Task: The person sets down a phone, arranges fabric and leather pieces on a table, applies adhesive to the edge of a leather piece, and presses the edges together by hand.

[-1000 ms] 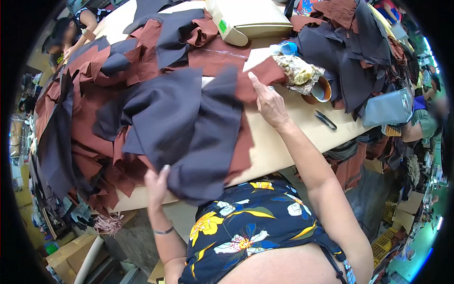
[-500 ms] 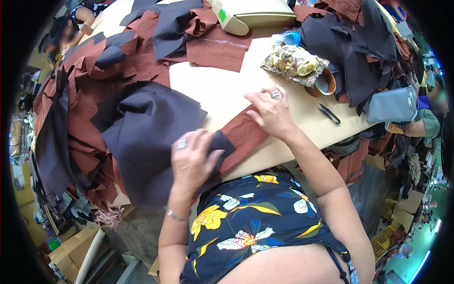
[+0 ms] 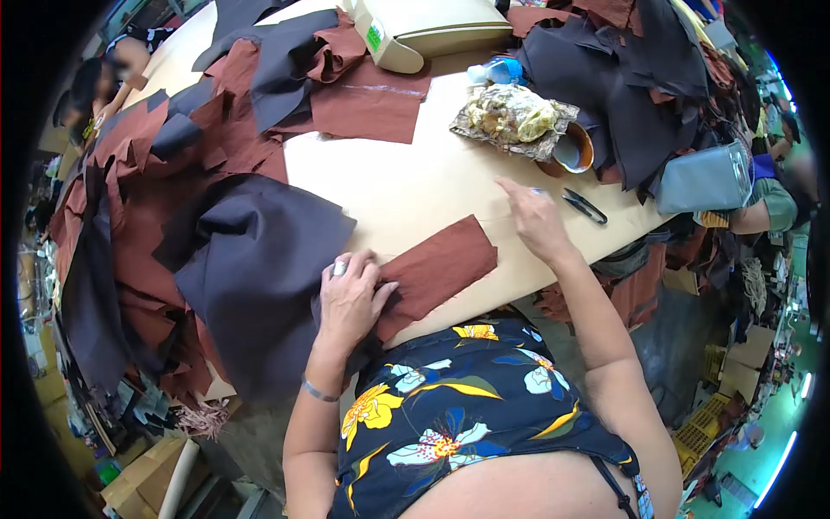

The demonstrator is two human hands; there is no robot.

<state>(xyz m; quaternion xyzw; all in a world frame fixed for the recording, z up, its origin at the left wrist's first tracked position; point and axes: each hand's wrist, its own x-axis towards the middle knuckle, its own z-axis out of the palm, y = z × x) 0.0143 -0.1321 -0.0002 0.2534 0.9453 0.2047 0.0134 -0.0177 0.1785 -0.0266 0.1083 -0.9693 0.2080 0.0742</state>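
My left hand (image 3: 350,298) lies on the dark fabric piece (image 3: 264,268), its fingers resting near the fabric's right edge and the thumb spread apart. Beside that thumb, a reddish-brown fabric strip (image 3: 445,270) lies flat on the pale tabletop, its left end under or against the dark piece; which one I cannot tell. My right hand (image 3: 538,221) is over the board to the right of the strip, touching no fabric, with fingers stretched out and nothing visible in them. Black thread snips (image 3: 585,207) lie just beyond it.
Heaps of brown and dark fabric (image 3: 138,233) cover the left side, with another dark heap (image 3: 614,86) at the far right. A crumpled yellowish mass (image 3: 514,119) sits by a brown bowl (image 3: 572,149). A cardboard box (image 3: 450,26) and a grey container (image 3: 705,179) stand nearby.
My right hand has left the brown strip and moved right. My left hand has drawn back slightly, and the dark flap that covered part of the strip no longer lies across it.
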